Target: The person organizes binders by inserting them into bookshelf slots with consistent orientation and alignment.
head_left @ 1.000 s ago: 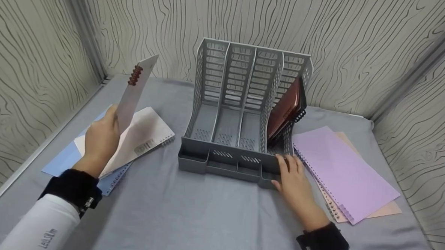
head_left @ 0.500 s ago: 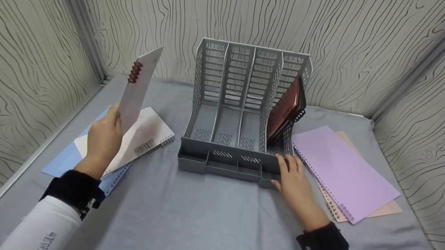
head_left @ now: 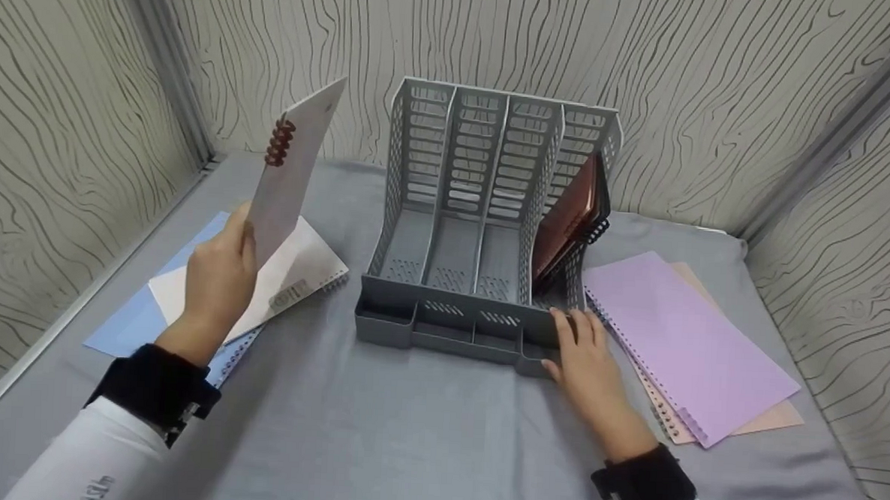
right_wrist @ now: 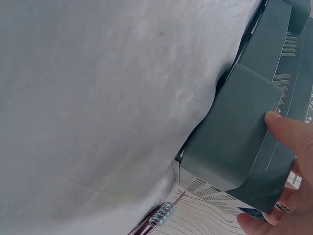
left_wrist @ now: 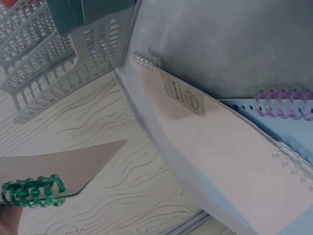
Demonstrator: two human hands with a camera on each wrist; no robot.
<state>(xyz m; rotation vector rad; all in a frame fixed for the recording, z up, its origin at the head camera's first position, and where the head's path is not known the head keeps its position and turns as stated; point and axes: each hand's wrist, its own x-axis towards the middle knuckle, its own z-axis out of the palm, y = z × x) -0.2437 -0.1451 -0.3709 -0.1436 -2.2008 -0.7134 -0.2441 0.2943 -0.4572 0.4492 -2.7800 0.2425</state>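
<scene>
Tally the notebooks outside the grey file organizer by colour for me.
Off-white: 2 (held notebook in the left hand; off-white tabletop notebook)
Blue: 1 (blue notebook)
Lilac: 1 (lilac notebook)
Peach: 1 (peach notebook)
Total: 5

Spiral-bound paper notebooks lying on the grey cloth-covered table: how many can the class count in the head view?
4: a light-blue notebook under a white notebook, left; a peach notebook under a lilac notebook, right. More may be hidden.
</scene>
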